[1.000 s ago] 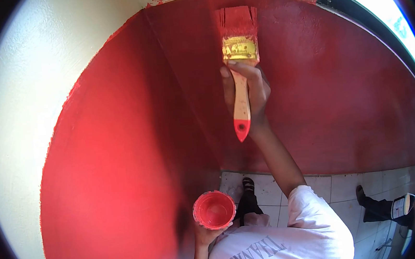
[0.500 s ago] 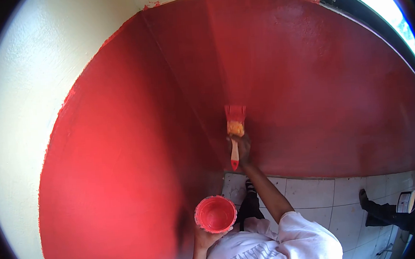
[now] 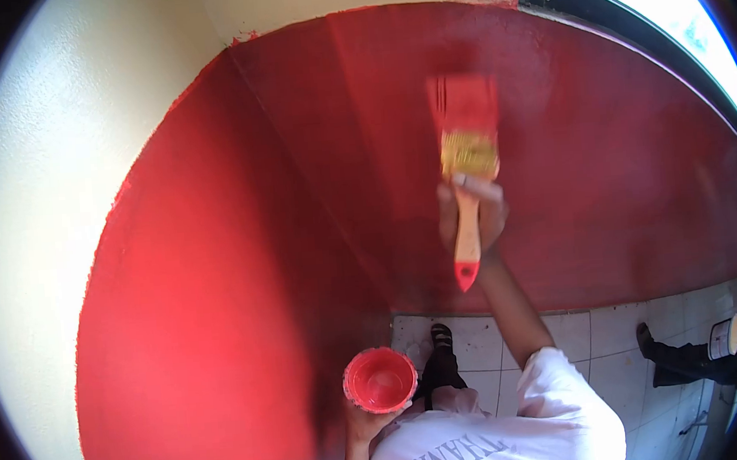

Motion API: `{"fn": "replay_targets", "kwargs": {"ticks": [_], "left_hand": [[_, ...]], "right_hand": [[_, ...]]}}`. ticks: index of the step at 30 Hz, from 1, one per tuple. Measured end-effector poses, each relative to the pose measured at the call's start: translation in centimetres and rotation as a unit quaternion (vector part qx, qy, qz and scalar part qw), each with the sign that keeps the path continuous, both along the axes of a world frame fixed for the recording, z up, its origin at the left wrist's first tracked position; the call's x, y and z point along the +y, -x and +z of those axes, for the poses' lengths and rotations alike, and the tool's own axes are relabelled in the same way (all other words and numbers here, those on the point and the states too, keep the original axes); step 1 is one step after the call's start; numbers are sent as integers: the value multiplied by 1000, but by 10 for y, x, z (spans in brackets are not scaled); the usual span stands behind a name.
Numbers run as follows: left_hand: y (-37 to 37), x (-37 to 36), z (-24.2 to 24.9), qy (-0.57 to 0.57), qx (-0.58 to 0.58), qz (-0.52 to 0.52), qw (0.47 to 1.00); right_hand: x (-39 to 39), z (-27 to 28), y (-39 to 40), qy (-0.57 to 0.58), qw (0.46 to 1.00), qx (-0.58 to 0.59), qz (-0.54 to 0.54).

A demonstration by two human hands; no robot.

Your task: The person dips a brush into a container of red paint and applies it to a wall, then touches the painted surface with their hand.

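My right hand is wrapped round the wooden handle of a wide paintbrush, bristles up, in front of the red wall. Red paint covers the bristles and the handle's tip; the metal band is yellowish and smeared. Low in the view, my left hand holds a round tub from below and beside it, its open top facing me. Red paint coats the tub's inside and rim. Whether the bristles touch the wall is unclear.
Cream wall borders the red area at the left and top. A dark-framed window is at the upper right. White floor tiles lie below. At the right, another person's dark-trousered leg shows beside a white bucket.
My right hand and the paintbrush have moved up and to the right and look larger. My left hand still holds the tub in nearly the same place. The view has shifted slightly.
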State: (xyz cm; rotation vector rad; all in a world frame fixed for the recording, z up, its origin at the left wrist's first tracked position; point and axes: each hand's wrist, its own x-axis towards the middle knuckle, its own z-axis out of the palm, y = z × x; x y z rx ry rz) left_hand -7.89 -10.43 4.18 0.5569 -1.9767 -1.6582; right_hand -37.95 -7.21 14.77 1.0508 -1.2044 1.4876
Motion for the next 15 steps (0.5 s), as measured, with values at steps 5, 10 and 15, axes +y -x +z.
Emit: {"fn": "replay_targets", "kwargs": {"ticks": [5, 10, 15], "left_hand": [[-2, -4, -2, -11, -1, -29, 1000], [0, -4, 2, -25, -2, -23, 999], [3, -1, 14, -26, -13, -18, 999]], "right_hand": [[-3, 52, 4, -14, 1000, -19, -9], [-16, 7, 19, -43, 998, -34, -2], [-26, -95, 10, -49, 998, -44, -2]]}}
